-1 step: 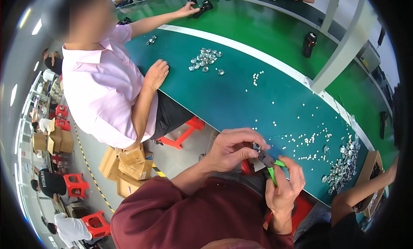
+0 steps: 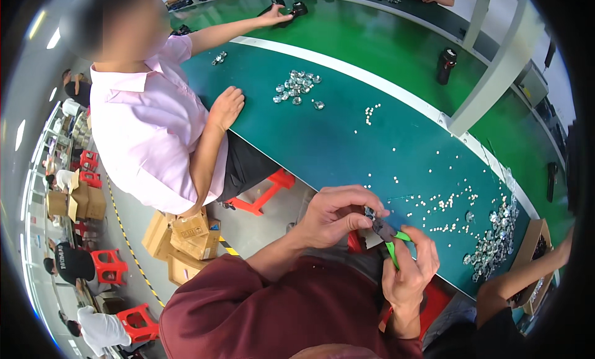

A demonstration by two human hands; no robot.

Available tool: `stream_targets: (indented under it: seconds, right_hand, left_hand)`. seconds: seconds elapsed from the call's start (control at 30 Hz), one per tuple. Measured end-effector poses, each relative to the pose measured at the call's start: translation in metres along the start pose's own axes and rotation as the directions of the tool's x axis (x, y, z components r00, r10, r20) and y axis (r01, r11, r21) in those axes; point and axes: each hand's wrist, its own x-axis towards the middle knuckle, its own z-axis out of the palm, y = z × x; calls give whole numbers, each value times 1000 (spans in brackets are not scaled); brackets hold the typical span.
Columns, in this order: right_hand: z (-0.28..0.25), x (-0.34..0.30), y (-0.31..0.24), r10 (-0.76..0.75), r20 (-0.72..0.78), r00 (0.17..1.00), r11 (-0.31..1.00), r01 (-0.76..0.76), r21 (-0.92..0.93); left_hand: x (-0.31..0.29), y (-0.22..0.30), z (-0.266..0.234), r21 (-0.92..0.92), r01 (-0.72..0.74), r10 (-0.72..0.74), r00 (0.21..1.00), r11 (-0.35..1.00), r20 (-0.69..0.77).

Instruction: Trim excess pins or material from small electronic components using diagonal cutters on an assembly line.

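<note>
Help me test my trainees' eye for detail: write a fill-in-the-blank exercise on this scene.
1. While the left hand pinches a small part, the right hand grips pliers with ____ handles.
2. The co-worker's collared shirt is ____.
3. The plastic stools are ____.
4. The box beside the shiny pieces is on the picture's ____ side.

Missing words: green; pink; red; right.

One near pair of green-handled pliers (image 2: 387, 234), three clusters of clear parts (image 2: 494, 242), dozens of white pieces (image 2: 446, 203), mostly right
</note>
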Motion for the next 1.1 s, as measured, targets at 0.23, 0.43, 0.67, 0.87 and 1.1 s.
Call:
stream_targets:
  seconds: [0.23,0.43,0.67,0.87,1.1]
  right_hand:
    - [3,1,1,-29,-23,999,1000,29,11]
    - [1,1,1,-48,-43,998,999,48,-6]
    - [1,1,-1,-9,-52,999,1000,8,-11]
    - [0,2,3,-79,-43,996,997,79,-2]
    - [2,1,4,-89,-52,995,996,88,-14]
  left_hand:
    - [0,-3,-5,-16,-17,17,1000,1000,19]
    - [0,1,-6,18,-20,20,999,1000,50]
    - [2,3,-4,58,-23,19,998,998,64]
    - [3,-1,-6,63,-84,78,993,994,92]
    - [4,0,-5,81,-106,99,992,991,81]
